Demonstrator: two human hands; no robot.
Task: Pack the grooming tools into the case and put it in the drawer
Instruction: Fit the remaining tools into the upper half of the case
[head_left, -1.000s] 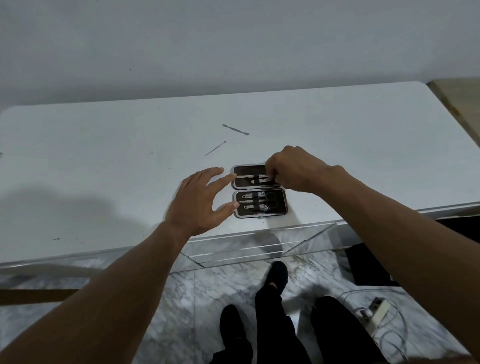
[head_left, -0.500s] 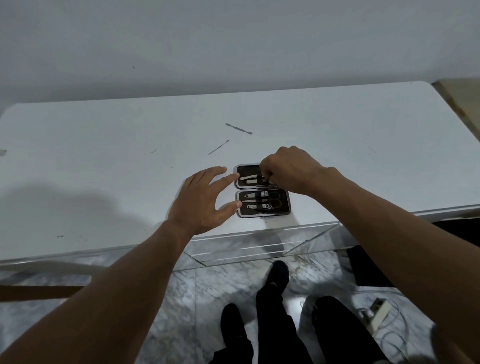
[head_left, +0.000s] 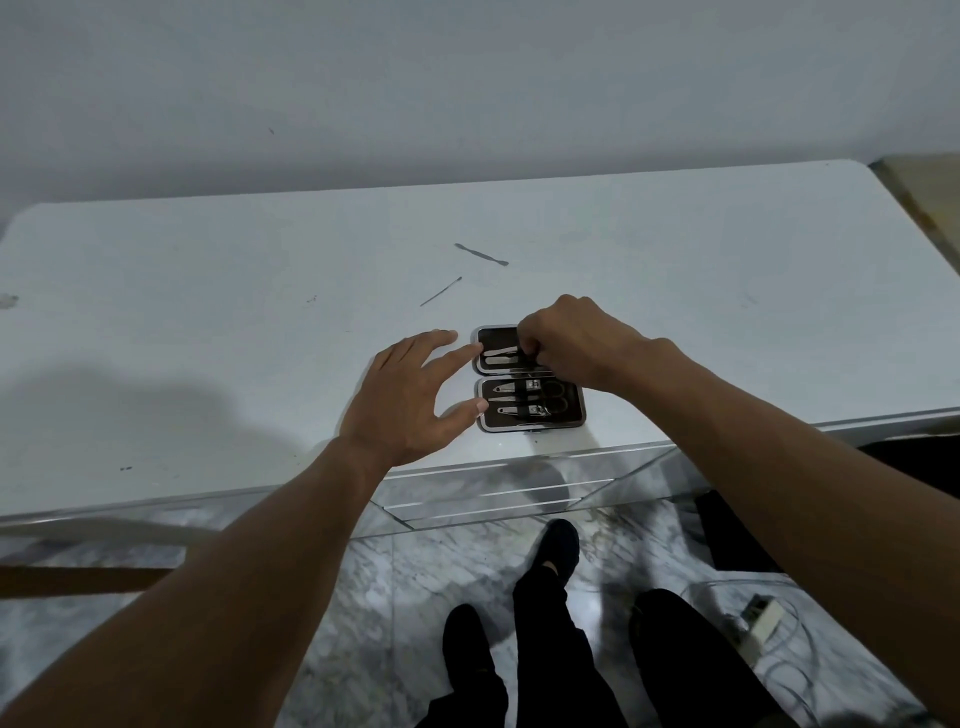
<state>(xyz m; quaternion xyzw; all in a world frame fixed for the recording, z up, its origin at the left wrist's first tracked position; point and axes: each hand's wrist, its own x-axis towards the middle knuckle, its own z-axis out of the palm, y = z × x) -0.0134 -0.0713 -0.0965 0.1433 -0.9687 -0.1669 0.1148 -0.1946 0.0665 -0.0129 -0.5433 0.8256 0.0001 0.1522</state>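
Case: a small dark rectangular grooming case with a silver rim is lying opened flat into two halves near the front edge of a white table top.
Near half: steel tools, among them clippers and small scissors, are being held in dark loops in the half nearer the person.
Far half: a flat steel tool with a rounded tip is sitting in the far half, just left of the right fingertips.
Right hand: the right hand is being held over the far half, knuckles up, fingers curled and pinched together at the right end of that steel tool; whether the tool is actually being gripped cannot be told.
Left hand: the left hand is being held flat and spread, fingers relaxed and holding nothing. The forefinger tip is touching the left edge of the far half and the thumb tip is touching the left edge of the near half, so the case is being bracketed from its left side.
Loose tools: a thin steel pick and a slim steel pusher with flattened ends are lying bare on the table, beyond the fingertips of both hands and well apart from the case.
Below the table: a mirrored drawer front is showing under the table edge, beneath the wrists.
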